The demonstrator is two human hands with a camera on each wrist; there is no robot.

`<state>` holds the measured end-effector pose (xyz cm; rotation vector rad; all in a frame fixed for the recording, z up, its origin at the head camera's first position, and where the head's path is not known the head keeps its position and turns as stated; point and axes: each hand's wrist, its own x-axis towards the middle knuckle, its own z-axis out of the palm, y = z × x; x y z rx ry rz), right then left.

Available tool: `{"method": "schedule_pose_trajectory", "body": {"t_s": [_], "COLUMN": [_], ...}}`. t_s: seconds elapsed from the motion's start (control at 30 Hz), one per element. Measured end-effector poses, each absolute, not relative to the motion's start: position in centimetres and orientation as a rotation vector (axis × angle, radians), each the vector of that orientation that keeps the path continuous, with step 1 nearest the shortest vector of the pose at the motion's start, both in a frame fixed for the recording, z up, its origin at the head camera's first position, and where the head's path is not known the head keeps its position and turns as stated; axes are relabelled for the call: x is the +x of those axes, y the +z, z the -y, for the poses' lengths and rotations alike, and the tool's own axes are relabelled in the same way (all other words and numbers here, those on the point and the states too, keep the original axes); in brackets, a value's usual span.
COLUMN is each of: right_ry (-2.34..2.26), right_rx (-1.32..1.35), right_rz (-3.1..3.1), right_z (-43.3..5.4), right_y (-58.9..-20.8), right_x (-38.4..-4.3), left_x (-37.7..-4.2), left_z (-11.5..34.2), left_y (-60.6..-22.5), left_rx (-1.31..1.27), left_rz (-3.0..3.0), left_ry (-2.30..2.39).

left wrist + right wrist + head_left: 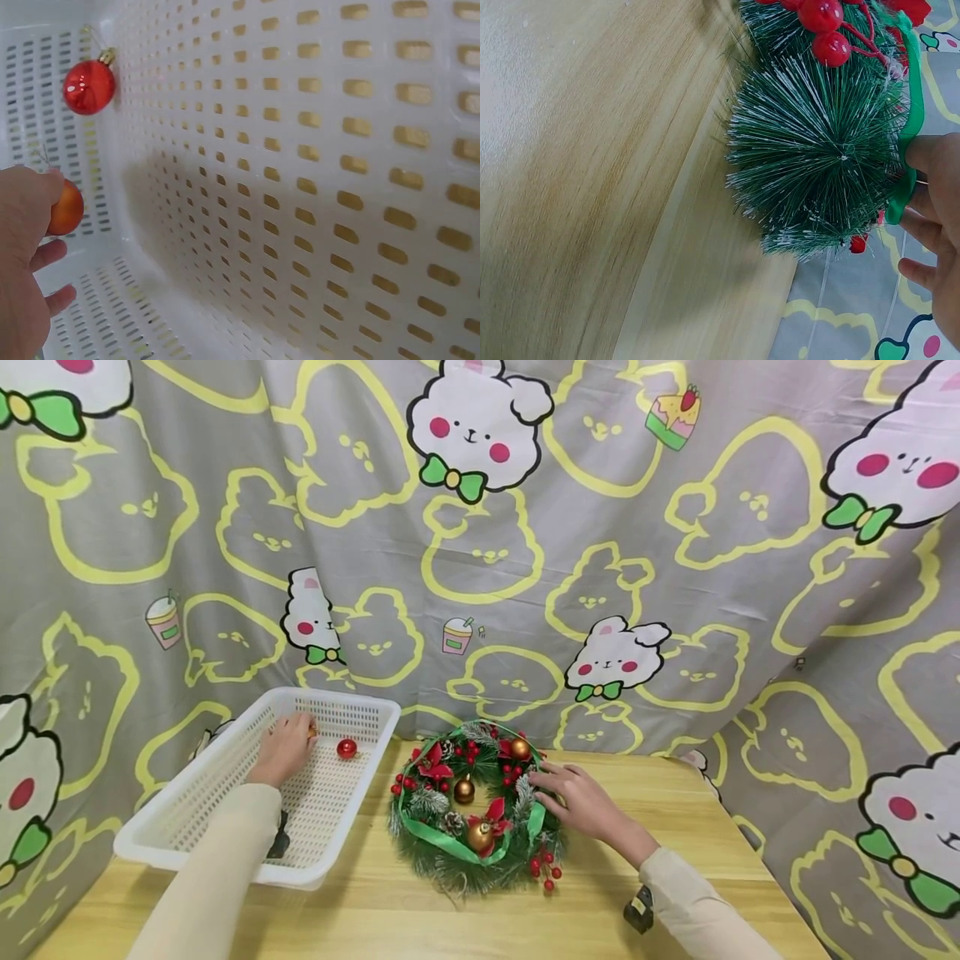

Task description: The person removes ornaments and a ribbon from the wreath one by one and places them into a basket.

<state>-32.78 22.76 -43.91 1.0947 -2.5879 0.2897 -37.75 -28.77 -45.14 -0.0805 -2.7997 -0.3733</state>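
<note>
Over the floor of the white plastic basket (358,810), my left hand (285,750) pinches an orange-gold Christmas bauble (67,208) between thumb and fingers. A shiny red bauble (347,749) lies close by in the same basket. The Christmas wreath (468,878) lies on the table, dressed with red flowers, berries, pinecones and gold baubles. A green ribbon (442,842) loops loosely over it. At the wreath's right side rests my right hand (581,802), fingers extended, touching the edge beside the ribbon. In the right wrist view, thumb and fingertips are right at the ribbon.
A dark object (279,839) lies in the near end of the basket, partly behind the left sleeve. Another small black object (639,910) shows at the right sleeve. The wooden table (420,931) meets a patterned curtain (495,568) behind and on both sides.
</note>
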Motion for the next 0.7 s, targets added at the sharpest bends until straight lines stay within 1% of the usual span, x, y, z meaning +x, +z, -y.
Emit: {"method": "schedule_pose_trajectory", "body": {"t_s": [0.2, 0.7], "right_ry": [0.276, 0.281], "right_rx": [1.102, 1.102], "right_rz": [2.583, 2.581], "right_z": [-22.84, -22.85], "right_y": [-43.84, -43.90], "right_x": [-32.77, -32.82], "left_x": [-37.61, -36.76], "left_z": [28.96, 29.32], "left_y": [-45.50, -45.56], "left_rx": [-0.039, -0.029], "left_rz": [2.867, 2.930], "left_ry": [-0.383, -0.355]}}
